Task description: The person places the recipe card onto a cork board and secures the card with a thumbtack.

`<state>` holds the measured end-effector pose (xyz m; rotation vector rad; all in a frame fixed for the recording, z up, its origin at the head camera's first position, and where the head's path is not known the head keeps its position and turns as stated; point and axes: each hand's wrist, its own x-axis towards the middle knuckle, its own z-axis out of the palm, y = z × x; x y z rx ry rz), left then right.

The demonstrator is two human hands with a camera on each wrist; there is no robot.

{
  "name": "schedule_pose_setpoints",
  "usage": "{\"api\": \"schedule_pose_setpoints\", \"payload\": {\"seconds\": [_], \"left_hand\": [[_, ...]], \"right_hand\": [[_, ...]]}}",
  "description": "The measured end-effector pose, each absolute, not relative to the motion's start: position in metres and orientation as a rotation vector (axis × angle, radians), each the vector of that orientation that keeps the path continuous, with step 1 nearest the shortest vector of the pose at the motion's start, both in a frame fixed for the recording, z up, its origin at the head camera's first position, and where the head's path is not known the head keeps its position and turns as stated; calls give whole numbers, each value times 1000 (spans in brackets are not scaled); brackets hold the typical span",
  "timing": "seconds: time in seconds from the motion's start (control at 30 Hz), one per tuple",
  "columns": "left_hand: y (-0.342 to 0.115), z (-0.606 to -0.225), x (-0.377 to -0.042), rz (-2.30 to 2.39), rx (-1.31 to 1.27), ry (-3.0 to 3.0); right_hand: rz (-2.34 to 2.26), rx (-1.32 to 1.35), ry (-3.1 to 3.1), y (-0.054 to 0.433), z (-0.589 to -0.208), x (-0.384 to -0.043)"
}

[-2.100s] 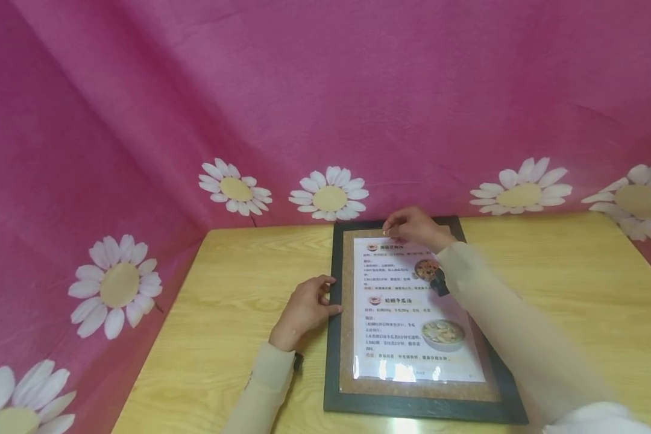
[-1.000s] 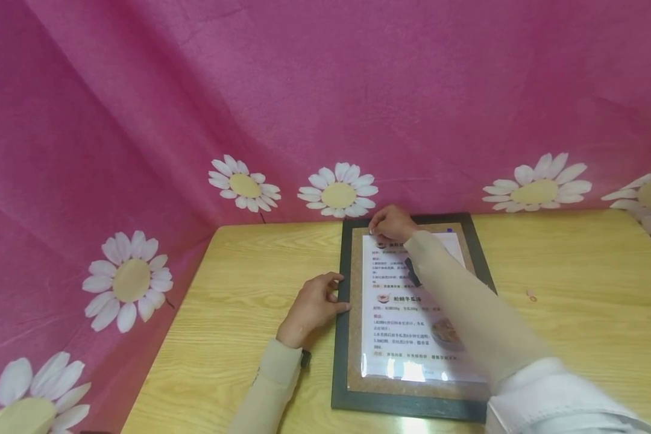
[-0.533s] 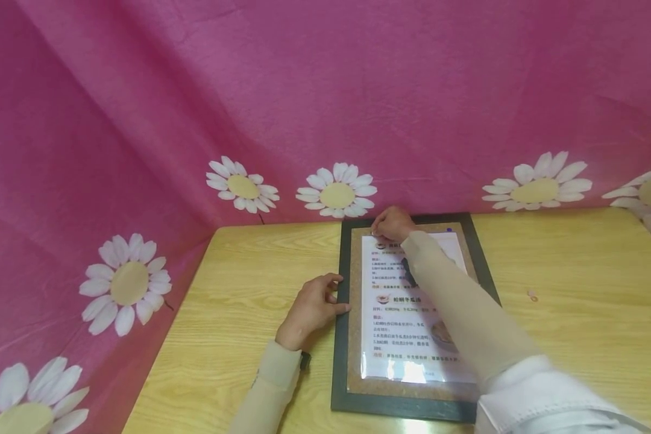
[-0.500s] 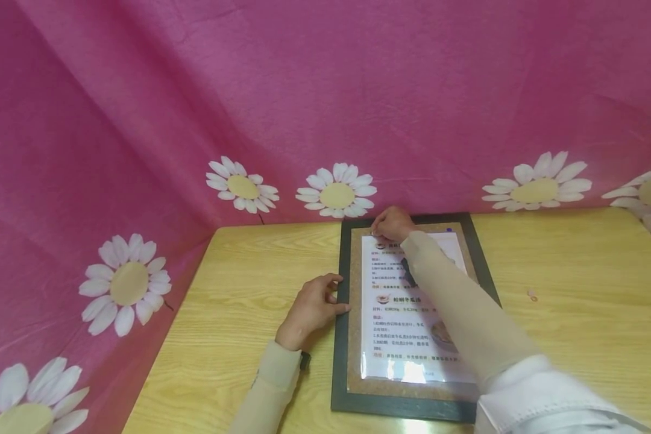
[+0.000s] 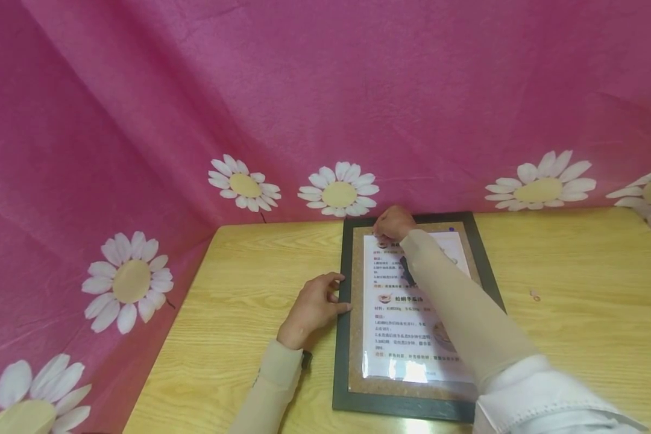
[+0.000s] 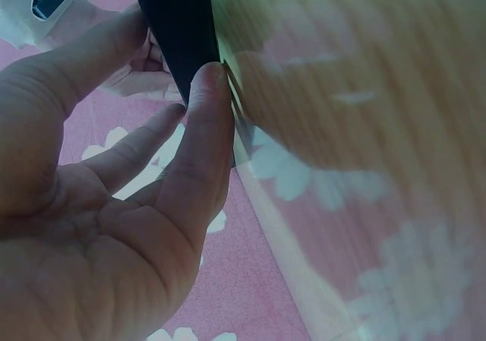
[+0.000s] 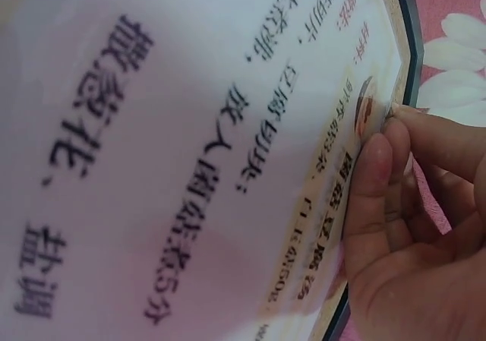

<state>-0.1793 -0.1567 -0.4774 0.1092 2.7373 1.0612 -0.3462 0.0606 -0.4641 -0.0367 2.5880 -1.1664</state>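
Observation:
A black-framed cork board point(image 5: 352, 386) lies on the table with a laminated recipe sheet point(image 5: 396, 337) on it. At the sheet's upper left corner, my right hand point(image 5: 395, 223) pinches what looks like a small pale thumbtack, mostly hidden by the fingertips. The right wrist view has thumb and index finger point(image 7: 372, 159) meeting right at that corner. A blue thumbtack point(image 5: 451, 229) sits at the upper right corner. My left hand point(image 5: 311, 304) touches the board's left edge with extended thumb and fingers; the left wrist view shows fingertips point(image 6: 206, 79) against the black frame point(image 6: 178, 22).
The wooden table point(image 5: 239, 301) reaches the pink curtain point(image 5: 358, 90) with daisy prints behind and at left. Small pinkish pieces point(image 5: 535, 295) lie on the table right of the board. My right forearm point(image 5: 466, 313) crosses over the sheet and covers part of it.
My right hand has moved left from the sheet's top middle to its upper left corner and has since stayed there. The left hand has kept its place on the board's edge.

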Motion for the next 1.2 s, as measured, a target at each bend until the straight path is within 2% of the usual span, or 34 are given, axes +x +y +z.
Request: {"api": "schedule_pose_setpoints", "payload": {"seconds": [0.87,1.2], "left_hand": [[-158,-476,-178,1067,108,2733],[-159,-477,-179,1066,132,2741]], "right_hand": [[-1085,122,2769,53,-472,-342],[-1164,30,2777,53,-476,-337]]}}
